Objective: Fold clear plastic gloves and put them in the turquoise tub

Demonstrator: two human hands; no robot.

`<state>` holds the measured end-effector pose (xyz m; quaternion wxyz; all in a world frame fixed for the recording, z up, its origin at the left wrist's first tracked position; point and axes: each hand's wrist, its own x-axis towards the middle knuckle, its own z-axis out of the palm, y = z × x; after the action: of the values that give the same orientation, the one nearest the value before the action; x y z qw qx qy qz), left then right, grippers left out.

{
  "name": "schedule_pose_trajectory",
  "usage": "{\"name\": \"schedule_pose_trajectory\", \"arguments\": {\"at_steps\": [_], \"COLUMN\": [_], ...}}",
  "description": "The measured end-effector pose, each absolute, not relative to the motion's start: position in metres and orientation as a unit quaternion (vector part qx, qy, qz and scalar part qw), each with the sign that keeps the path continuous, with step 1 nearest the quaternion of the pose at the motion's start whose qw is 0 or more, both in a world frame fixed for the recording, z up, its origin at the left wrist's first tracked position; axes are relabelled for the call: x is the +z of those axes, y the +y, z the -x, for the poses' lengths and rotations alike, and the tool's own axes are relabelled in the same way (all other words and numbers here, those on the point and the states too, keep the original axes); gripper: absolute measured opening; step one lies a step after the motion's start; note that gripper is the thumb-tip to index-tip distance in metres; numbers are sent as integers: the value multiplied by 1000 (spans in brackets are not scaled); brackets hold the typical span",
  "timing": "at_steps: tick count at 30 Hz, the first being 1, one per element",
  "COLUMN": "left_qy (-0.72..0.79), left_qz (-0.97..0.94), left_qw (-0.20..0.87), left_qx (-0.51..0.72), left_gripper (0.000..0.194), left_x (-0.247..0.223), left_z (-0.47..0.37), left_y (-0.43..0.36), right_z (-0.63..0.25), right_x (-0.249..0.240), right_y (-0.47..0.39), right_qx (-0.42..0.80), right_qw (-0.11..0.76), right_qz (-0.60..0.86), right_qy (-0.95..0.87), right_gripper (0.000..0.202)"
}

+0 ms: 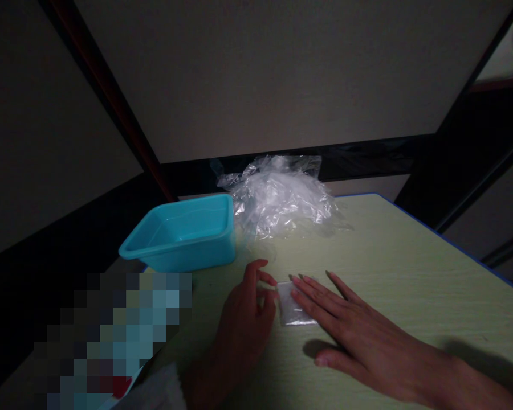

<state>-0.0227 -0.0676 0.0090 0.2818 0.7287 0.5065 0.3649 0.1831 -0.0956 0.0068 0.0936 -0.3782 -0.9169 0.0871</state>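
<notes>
Over a shiny packet (288, 306), the right hand (359, 330) lies spread; beside it, the left hand (244, 319) curls, fingers parted

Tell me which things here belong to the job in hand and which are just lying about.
Belong to it:
- small clear packet, under the right hand's fingers, left hand at its edge
- table beneath

Probably just lying about, both untouched:
- blue tub
- heap of clear plastic
</notes>
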Motion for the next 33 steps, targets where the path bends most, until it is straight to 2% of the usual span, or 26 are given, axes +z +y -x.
{"name": "schedule_pose_trajectory", "arguments": {"at_steps": [4, 7, 10, 15, 33], "left_qy": [404, 340, 321, 319, 340], "left_qz": [-841, -896, -927, -942, -935], "left_qw": [39, -32, -15, 36, 81], "left_qx": [357, 283, 192, 97, 63], "left_gripper": [34, 43, 53, 59, 62], "left_x": [5, 2, 1, 2, 5], "left_z": [22, 20, 17, 15, 12], "left_y": [-74, -82, -88, -89, -92], "right_z": [-184, -185, -184, -184, -185], "right_x": [3, 1, 1, 1, 3], "right_y": [-96, -95, -93, -91, -93], "right_qx": [31, -7, -16, -1, 27], "right_qw": [115, 115, 104, 91, 90], "right_qz": [381, 386, 389, 387, 381], "right_qy": [-917, -915, -915, -918, -920], "right_gripper": [81, 82, 83, 85, 86]}}
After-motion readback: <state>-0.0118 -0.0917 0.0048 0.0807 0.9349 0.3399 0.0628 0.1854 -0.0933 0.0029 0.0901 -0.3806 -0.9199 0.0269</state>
